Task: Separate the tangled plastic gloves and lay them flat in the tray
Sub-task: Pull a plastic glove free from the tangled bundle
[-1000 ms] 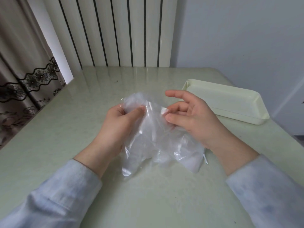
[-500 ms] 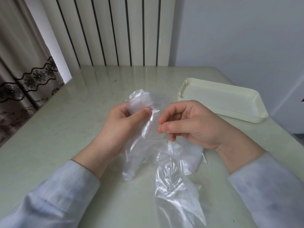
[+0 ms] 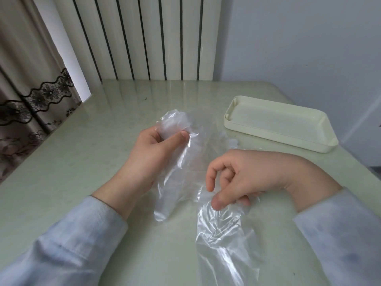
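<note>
Trailing toward the near edge of the table point(image 3: 72, 172), one clear glove point(image 3: 222, 240) is pinched between thumb and fingers of the right hand point(image 3: 247, 176). At mid-table the left hand point(image 3: 152, 159) grips the bunched gloves point(image 3: 175, 124). The cream tray point(image 3: 257, 131) sits by the far right edge.
</note>
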Motion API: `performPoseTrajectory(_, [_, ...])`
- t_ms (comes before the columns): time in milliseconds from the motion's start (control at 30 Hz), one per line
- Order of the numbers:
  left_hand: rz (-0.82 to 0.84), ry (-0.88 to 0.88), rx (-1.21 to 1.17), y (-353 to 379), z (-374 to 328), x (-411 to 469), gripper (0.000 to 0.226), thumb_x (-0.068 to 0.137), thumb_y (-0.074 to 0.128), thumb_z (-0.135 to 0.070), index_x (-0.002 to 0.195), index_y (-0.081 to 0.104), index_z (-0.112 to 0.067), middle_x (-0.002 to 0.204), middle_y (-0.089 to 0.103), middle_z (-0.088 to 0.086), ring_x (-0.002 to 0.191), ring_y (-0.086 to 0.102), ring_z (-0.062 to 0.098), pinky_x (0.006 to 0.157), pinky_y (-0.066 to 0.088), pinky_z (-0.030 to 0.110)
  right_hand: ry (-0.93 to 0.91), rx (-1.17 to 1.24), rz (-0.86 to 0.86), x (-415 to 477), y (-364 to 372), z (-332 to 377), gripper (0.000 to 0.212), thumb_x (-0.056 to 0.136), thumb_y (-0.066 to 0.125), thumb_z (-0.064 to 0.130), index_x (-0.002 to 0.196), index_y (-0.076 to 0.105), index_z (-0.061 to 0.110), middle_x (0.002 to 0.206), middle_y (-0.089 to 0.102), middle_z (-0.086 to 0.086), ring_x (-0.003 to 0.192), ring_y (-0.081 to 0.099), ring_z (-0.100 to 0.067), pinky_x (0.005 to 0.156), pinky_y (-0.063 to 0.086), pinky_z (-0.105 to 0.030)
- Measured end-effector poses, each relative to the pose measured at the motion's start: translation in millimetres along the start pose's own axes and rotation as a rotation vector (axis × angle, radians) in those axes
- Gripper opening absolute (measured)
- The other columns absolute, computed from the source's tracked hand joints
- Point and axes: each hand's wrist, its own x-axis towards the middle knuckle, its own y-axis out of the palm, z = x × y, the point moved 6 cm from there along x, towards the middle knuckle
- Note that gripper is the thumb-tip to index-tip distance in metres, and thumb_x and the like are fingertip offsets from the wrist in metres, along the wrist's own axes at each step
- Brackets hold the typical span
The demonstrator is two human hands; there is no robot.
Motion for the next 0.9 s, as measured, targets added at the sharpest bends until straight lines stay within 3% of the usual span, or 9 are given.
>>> performPoseTrajectory(100, [0.004,-0.004,0.001,0,1,0,0.014,0.096,0.066,-0.01,0.082,0.07,-0.01,0.062,0.064,-0.003,0.051,0.056,0.008,0.048,0.043,0.017,0.115,-0.095,0.151,-5,12,-4,0.044,0.074,0.088,0.04,0.11,0.064,0.036,0.083,0.078,0.0,0.058,0.068,-0.015,0.044,0.042,-0.023])
performPoseTrajectory(200, [0.007,-0.008,0.001,0,1,0,0.015,0.096,0.066,-0.01,0.082,0.071,-0.012,0.063,0.066,-0.003,0.053,0.058,0.008,0.049,0.044,0.017,0.044,-0.045,0.167,-1,15,-1,0.039,0.083,0.083,0.02,0.114,0.063,0.032,0.085,0.078,-0.005,0.053,0.064,-0.013,0.044,0.045,-0.022])
performPoseTrajectory(367, [-0.008,-0.004,0.018,-4,4,2,0.015,0.094,0.069,-0.014,0.09,0.072,-0.001,0.074,0.063,0.01,0.067,0.055,0.02,0.055,0.042,0.026,-0.152,0.191,0.04,1,2,6,0.018,0.095,0.067,0.005,0.098,0.073,0.022,0.072,0.074,-0.005,0.041,0.051,-0.01,0.04,0.041,-0.021])
performPoseTrajectory(467, [-0.009,-0.011,0.007,-3,4,1,0.012,0.094,0.069,-0.015,0.089,0.072,-0.004,0.074,0.065,0.009,0.068,0.057,0.021,0.056,0.044,0.026,-0.274,0.353,-0.035,0,-5,10,0.023,0.098,0.058,-0.002,0.102,0.072,0.017,0.075,0.075,-0.009,0.036,0.046,-0.009,0.038,0.038,-0.02])
performPoseTrajectory(567, [-0.011,-0.015,0.002,-4,3,1,0.011,0.094,0.068,-0.015,0.087,0.07,-0.007,0.072,0.059,0.009,0.067,0.052,0.021,0.056,0.041,0.028,-0.358,0.474,-0.12,1,-12,10,0.031,0.099,0.056,-0.002,0.107,0.07,0.024,0.07,0.071,-0.015,0.033,0.042,-0.011,0.036,0.034,-0.018])
performPoseTrajectory(733, [-0.037,-0.025,0.005,-5,6,2,0.015,0.094,0.069,-0.016,0.087,0.071,-0.002,0.072,0.064,0.009,0.065,0.057,0.021,0.058,0.044,0.028,-0.447,0.622,-0.232,2,-21,9,0.054,0.094,0.043,-0.012,0.076,0.077,0.026,0.065,0.069,-0.004,0.031,0.042,-0.008,0.033,0.031,-0.017])
performPoseTrajectory(900, [-0.031,-0.035,-0.027,-5,6,2,0.016,0.095,0.068,-0.014,0.093,0.072,0.001,0.08,0.069,0.016,0.073,0.063,0.029,0.071,0.048,0.041,-0.429,0.527,-0.24,0,-22,7,0.051,0.09,0.044,-0.021,0.097,0.079,0.014,0.064,0.07,-0.002,0.04,0.045,-0.011,0.047,0.042,-0.017])
